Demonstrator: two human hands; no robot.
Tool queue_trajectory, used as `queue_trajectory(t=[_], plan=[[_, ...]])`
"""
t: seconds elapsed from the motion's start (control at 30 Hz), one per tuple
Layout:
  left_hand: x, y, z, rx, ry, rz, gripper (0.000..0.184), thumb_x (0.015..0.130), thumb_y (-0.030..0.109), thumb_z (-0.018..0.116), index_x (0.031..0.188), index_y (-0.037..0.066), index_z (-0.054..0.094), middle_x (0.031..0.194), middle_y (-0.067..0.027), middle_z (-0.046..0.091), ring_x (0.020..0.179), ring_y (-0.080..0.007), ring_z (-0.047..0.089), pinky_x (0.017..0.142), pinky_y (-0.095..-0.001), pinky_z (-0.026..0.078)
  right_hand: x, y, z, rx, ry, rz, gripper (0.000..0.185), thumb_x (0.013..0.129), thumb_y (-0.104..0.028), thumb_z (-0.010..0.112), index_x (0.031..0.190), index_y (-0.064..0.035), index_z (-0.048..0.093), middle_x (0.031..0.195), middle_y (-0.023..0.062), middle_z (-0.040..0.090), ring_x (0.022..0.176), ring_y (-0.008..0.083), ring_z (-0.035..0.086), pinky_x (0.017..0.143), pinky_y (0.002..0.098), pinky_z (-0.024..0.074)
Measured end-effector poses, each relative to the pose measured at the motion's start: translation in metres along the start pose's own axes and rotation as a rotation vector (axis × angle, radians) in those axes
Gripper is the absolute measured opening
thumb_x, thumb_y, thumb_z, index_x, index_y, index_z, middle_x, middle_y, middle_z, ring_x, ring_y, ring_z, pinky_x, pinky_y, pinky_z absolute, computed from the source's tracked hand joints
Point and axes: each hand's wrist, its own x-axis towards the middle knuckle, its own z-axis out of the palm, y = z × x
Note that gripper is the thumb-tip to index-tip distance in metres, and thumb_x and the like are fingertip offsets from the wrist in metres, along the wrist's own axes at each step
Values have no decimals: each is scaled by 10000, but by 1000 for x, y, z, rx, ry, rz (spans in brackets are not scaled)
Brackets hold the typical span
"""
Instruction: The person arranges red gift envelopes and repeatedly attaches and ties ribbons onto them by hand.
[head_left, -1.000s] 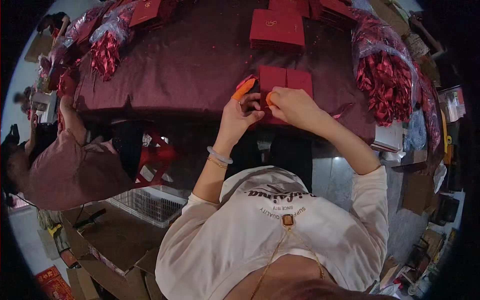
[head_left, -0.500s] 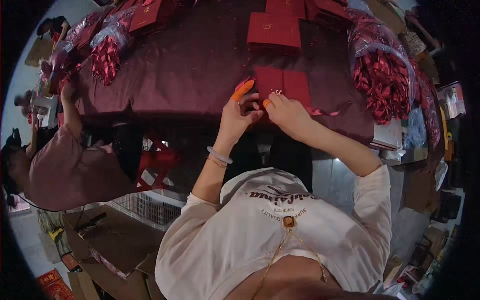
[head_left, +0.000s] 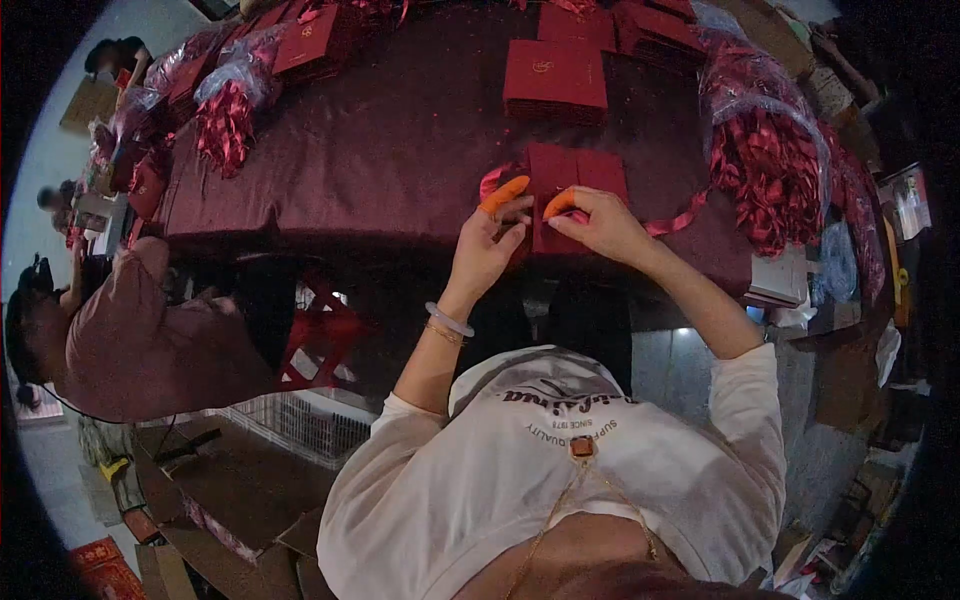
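A red card folder (head_left: 578, 165) with a vertical seam lies at the table's near edge, under my hands. Red ribbon (head_left: 682, 218) runs out from its right side, and another loop of ribbon (head_left: 490, 182) curls at its upper left. My right hand (head_left: 605, 228), an orange cover on its index finger, bends over the folder, thumb and index finger pinched on a bit of red ribbon. At the folder's left edge is my left hand (head_left: 487, 245), also with an orange-covered index finger. Its fingers are curved and apart from the thumb, with nothing seen gripped.
Beyond the folder stands a stack of red folders (head_left: 555, 80), with more stacks farther back. Plastic-wrapped ribbon bundles lie right (head_left: 765, 180) and left (head_left: 225, 125) on the dark red tablecloth (head_left: 350, 160). A person (head_left: 170, 330) sits at the left; cardboard (head_left: 230, 470) is below.
My right hand's index finger has lifted and straightened into a pinch, showing red ribbon between its fingertips. My left hand stays beside the folder. The person at left has drawn an arm in.
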Motion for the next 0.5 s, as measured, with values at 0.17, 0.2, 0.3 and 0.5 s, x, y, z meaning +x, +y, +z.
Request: queue_trajectory(t=[0.17, 0.2, 0.3, 0.5], plan=[[5, 13, 6, 618, -82, 27, 569, 698, -22, 632, 1236, 116, 508, 930, -31, 612, 797, -117, 533, 715, -246, 449, -9, 16, 7, 160, 38, 58, 170, 792, -125, 632, 932, -30, 625, 900, 78, 611, 844, 177, 584, 742, 271, 444], [5, 16, 9, 707, -68, -13, 581, 674, 2, 652, 1224, 128, 516, 850, -50, 612, 725, -138, 553, 677, -252, 457, -11, 14, 9, 172, 61, 62, 171, 786, -124, 639, 933, -37, 627, 910, 79, 611, 863, 190, 590, 754, 279, 449], [7, 13, 12, 753, -49, 7, 605, 656, 11, 653, 1229, 152, 517, 800, -71, 591, 695, -170, 569, 652, -272, 465, -18, 9, 15, -92, 142, -125, 182, 771, -130, 656, 932, -50, 630, 925, 81, 603, 885, 227, 595, 773, 298, 454], [18, 18, 8, 989, -218, 120, 300, 648, 5, 622, 945, 3, 578, 768, -149, 585, 772, -296, 571, 682, -369, 474, -16, 8, 4, 114, -1, 71, 348, 748, -225, 677, 1066, -110, 597, 974, 58, 581, 925, 243, 587, 764, 343, 477]])
